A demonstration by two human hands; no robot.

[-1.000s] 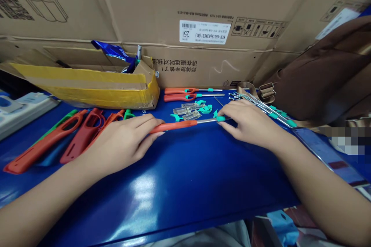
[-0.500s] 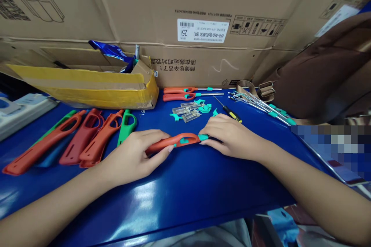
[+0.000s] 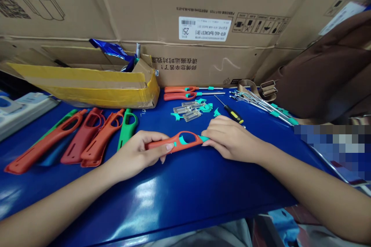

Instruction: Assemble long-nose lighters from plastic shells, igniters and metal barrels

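An orange gas lighter (image 3: 189, 146) with a teal trigger lies across both hands, just above the blue table. My left hand (image 3: 142, 150) is closed round its handle, thumb on the side near a small teal switch. My right hand (image 3: 232, 139) pinches the teal collar (image 3: 204, 139) at the other end; the rod beyond it is hidden by the fingers. Behind the hands lie clear fuel tanks (image 3: 191, 115) and teal trigger pieces (image 3: 207, 107). A yellow-and-black screwdriver (image 3: 234, 114) rests just past my right hand.
Orange, red and green handle shells (image 3: 95, 139) lie at the left. Two finished-looking lighters (image 3: 179, 96) lie at the back, and metal rods with wires (image 3: 261, 106) at the right. A taped carton (image 3: 116, 92), a large cardboard box (image 3: 130, 4) and a brown bag (image 3: 321, 73) border the blue table (image 3: 174, 200).
The lighter has been rolled in my hands, so its trigger opening now faces me more fully. My left thumb has shifted onto its side. Both hands keep their hold.
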